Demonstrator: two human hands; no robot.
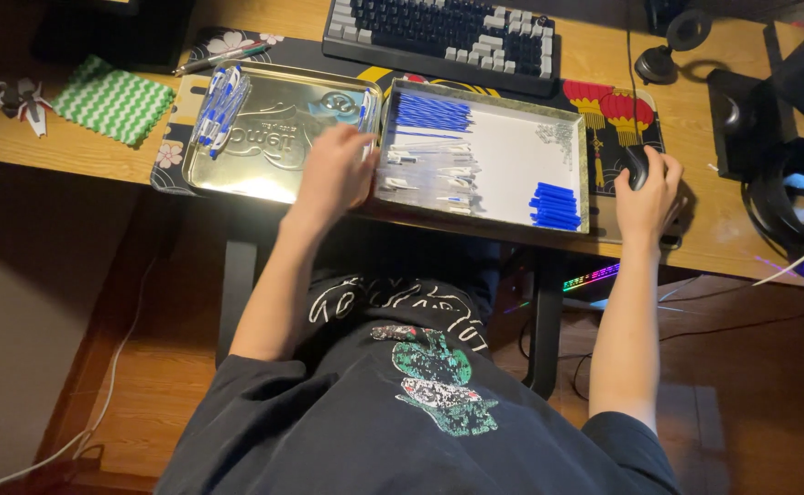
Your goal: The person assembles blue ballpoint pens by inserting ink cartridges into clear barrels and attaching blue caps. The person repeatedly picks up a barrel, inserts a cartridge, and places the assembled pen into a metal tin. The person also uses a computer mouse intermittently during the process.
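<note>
Head view down at a wooden counter [99,151] with a seated person in a dark printed shirt [420,412]. Left hand [333,172] rests at the near edge between two metal trays, fingers curled down over the right rim of the left tray [264,174] and just touching the left wall of the right tray [512,156]; the image is blurred there, so I cannot tell if the grip holds anything or is simply loose. Right hand [648,188] sits on a dark mouse [638,165] at the right of the right tray, palm cupped over it, grip closed around the mouse. Left tray is shiny and embossed, with a heap of blue-and-white pens [221,103] at its far left corner. Right tray has a white floor, with blue rods [431,112] bundled at the far left, clear pen barrels [429,170] spread just beside the left hand, and a stack of blue caps [555,205] at the near right. Both trays sit on a patterned desk mat [617,115] with red lanterns. A keyboard [443,37] lies far behind the trays. A green zigzag cloth [113,99] lies at the far left, a small toy figure [8,96] beside it. Headphones [801,197] lie at the far right of the counter.
</note>
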